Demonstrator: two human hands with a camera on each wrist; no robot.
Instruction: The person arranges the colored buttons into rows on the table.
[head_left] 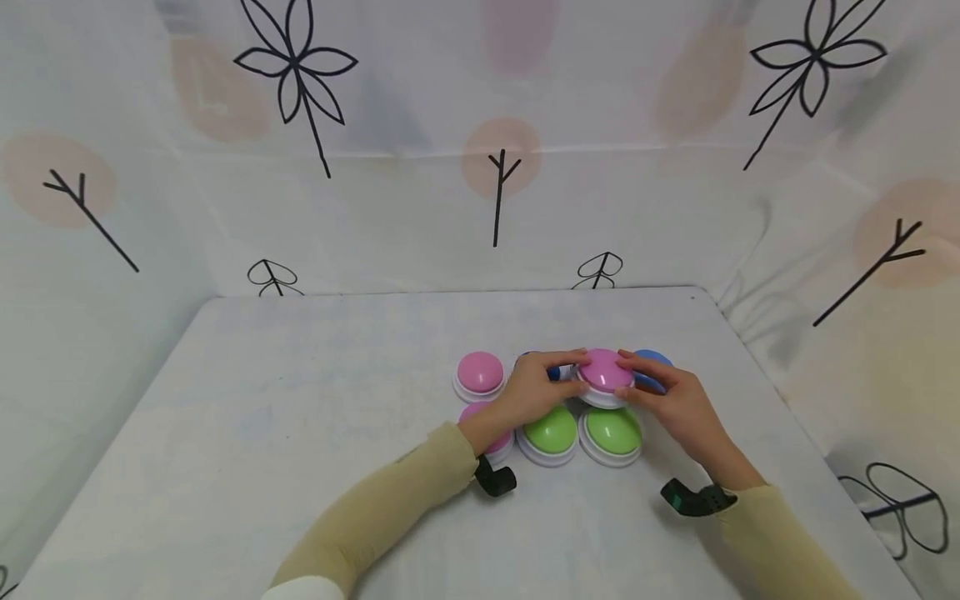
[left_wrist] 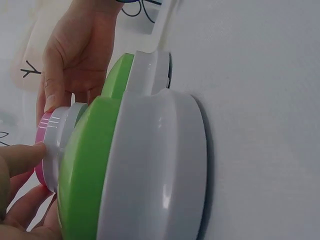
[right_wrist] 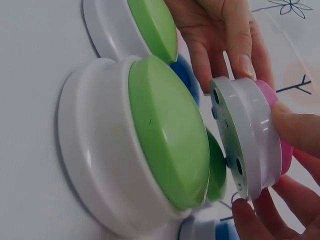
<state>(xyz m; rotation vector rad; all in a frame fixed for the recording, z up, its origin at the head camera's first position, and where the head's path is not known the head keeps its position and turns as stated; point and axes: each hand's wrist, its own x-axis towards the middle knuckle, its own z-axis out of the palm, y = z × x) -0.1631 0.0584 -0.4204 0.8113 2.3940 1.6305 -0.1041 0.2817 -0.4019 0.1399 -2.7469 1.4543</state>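
Observation:
A pink dome push button [head_left: 603, 372] with a white base is held up between both hands, above and behind the front green buttons. My left hand [head_left: 532, 387] grips its left side with thumb and fingers. On the opposite side my right hand [head_left: 671, 404] grips it in the same way. Its flat underside, with small round holes, shows in the right wrist view, where the pink button [right_wrist: 252, 135] stands apart from the tabletop. Two green dome buttons [head_left: 551, 430] [head_left: 613, 431] sit side by side just in front. Blue buttons [head_left: 652, 360] are partly hidden behind the hands.
Left of the hands, one pink button [head_left: 480, 372] stands on the white table [head_left: 300, 417]. Another pink button [head_left: 474, 410] is partly covered by the left forearm. A patterned cloth [head_left: 420, 217] rises behind the table and along its sides. Each wrist wears a black camera band [head_left: 697, 498].

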